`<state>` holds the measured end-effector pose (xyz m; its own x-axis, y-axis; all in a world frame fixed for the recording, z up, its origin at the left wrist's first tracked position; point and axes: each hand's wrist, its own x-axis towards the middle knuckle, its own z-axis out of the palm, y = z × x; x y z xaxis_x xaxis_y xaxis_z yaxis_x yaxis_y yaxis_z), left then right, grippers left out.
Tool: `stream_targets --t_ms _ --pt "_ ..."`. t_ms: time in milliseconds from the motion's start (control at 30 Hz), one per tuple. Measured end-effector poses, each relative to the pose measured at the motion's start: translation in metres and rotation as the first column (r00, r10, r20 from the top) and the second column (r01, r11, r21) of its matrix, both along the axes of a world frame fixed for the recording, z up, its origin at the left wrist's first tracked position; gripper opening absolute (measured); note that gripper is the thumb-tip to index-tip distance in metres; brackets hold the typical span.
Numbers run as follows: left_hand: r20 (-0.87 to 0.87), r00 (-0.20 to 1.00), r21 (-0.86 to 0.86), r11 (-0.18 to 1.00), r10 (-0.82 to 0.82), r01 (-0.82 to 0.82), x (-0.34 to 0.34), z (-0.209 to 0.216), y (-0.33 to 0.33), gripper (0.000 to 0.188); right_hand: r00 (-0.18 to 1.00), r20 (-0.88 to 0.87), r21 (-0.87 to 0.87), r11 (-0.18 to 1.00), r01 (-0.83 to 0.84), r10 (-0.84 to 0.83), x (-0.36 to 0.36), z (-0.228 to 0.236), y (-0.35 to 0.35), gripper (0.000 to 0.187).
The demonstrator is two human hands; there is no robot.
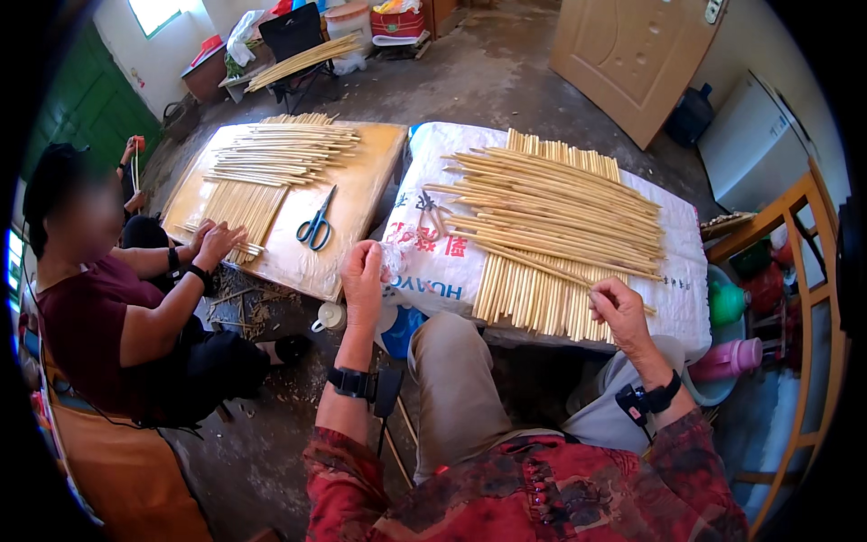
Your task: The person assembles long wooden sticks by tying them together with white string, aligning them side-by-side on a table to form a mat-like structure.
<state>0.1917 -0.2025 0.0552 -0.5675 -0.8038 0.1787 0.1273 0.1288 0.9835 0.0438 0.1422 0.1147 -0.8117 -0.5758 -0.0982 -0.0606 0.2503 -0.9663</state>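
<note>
Before me, on a table covered with a white woven sack (424,163), lies a row of straw-coloured stalks (533,294) placed side by side. A loose layer of longer stalks (560,212) rests across them. My left hand (363,271) is raised at the table's near left edge, its fingers closed. Beside it shows a pale, see-through wad (394,262), too unclear to name. My right hand (619,307) hovers at the near right end of the stalks, thumb and fingers pinched together. What either hand grips, if anything, is too small to make out.
A co-worker (108,298) at left handles stalks (244,212) on a second table, with blue-handled scissors (316,221) nearby. A small cutting tool (433,215) lies on my sack. To my right are a pink flask (727,359) and a wooden frame (813,298).
</note>
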Motion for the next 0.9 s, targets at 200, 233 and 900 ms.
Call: stream_targets --t_ms 200,233,900 --pt "-0.248 0.963 0.377 0.904 -0.110 0.200 0.021 0.019 0.021 0.017 0.968 -0.216 -0.026 0.990 -0.139 0.130 0.003 0.003 -0.037 0.007" --pt "-0.268 0.953 0.439 0.862 -0.144 0.254 0.019 0.028 0.026 0.018 0.956 -0.254 -0.024 0.987 -0.160 0.149 0.006 0.007 -0.045 0.008" --pt "-0.543 0.836 0.659 0.575 -0.083 0.485 0.030 0.069 0.072 0.026 0.916 -0.162 -0.212 0.893 -0.396 0.367 0.049 0.026 -0.124 0.012"
